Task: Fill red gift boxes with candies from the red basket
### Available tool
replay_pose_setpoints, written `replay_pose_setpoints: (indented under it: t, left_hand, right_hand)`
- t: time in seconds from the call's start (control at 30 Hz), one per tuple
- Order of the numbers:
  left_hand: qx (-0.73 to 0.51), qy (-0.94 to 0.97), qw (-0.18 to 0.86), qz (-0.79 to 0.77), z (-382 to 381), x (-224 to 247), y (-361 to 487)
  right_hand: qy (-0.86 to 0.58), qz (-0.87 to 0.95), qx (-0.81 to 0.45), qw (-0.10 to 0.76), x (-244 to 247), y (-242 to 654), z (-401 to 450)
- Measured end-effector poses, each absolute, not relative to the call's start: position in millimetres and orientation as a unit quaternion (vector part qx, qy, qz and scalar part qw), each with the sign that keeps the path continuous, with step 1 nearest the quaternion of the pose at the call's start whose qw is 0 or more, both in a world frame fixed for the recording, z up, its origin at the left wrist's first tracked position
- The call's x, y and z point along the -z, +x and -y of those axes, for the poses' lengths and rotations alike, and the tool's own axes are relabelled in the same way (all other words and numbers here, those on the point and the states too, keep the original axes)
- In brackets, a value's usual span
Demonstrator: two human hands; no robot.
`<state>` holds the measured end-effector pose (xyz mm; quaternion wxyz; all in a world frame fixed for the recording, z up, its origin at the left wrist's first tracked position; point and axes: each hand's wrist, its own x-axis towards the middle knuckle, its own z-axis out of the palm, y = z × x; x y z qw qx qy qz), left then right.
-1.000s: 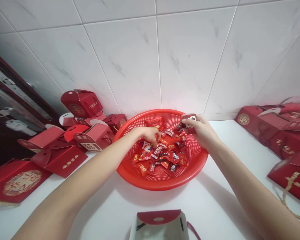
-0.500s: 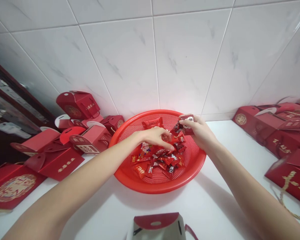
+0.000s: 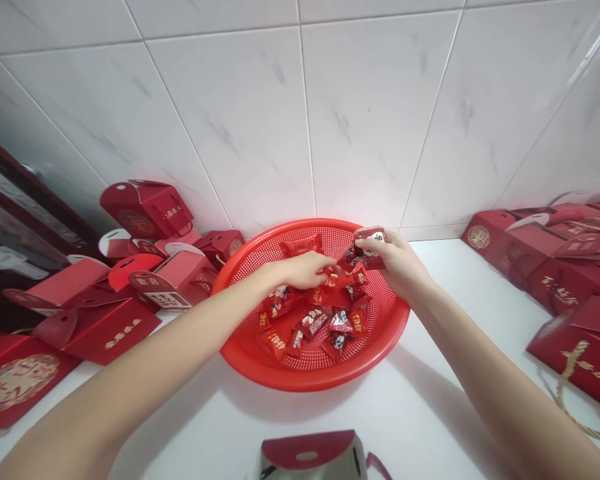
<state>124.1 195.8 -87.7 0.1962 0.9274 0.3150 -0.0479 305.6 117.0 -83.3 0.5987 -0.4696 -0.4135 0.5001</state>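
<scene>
Held packet: in your right hand (image 3: 405, 267), the dark-red wrapped packet (image 3: 375, 260) bore dark characters on white, too small for you to read.
Basket sweets: inside the round red perforated-plastic basket (image 3: 313, 383), you had a dark-red wrapped sweet (image 3: 314, 321) with white characters and an orange wrapped sweet (image 3: 277, 345) with yellow ones, neither legible.
Left boxes: you faced a red cardboard box with a gold row of characters (image 3: 93, 328), unreadable, and a red cardboard box with a round gold emblem (image 3: 20, 383).
Panel: a red cardboard box with a white square panel (image 3: 173, 287) showed you a blocky red sign, unclear.
Right box: gold characters crossed the red cardboard box behind the beige twine (image 3: 597, 353); you couldn't make them out.
</scene>
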Motion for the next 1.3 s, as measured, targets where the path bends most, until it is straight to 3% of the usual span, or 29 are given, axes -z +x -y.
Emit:
replay_pose_setpoints:
  t: [0.23,0.73,1.1,1.3]
  left_hand:
    - [-0.056,0.914,0.141,-0.375,-206.9,77.6,116.6]
    - [0.174,0.862,0.147,-0.454,-211.3,84.2,103.7]
    - [0.072,0.886,0.171,-0.424,-207.7,81.6,112.2]
    - [-0.065,0.879,0.302,-0.362,-209.8,76.8,114.1]
  right_hand:
    - [-0.477,0.416,-0.496,0.595,82.6,305.3,-117.1]
    - [-0.476,0.415,-0.499,0.593,80.4,305.0,-115.4]
    - [-0.468,0.391,-0.522,0.597,80.0,304.6,-116.6]
    - [-0.441,0.367,-0.548,0.609,79.5,304.1,-117.4]
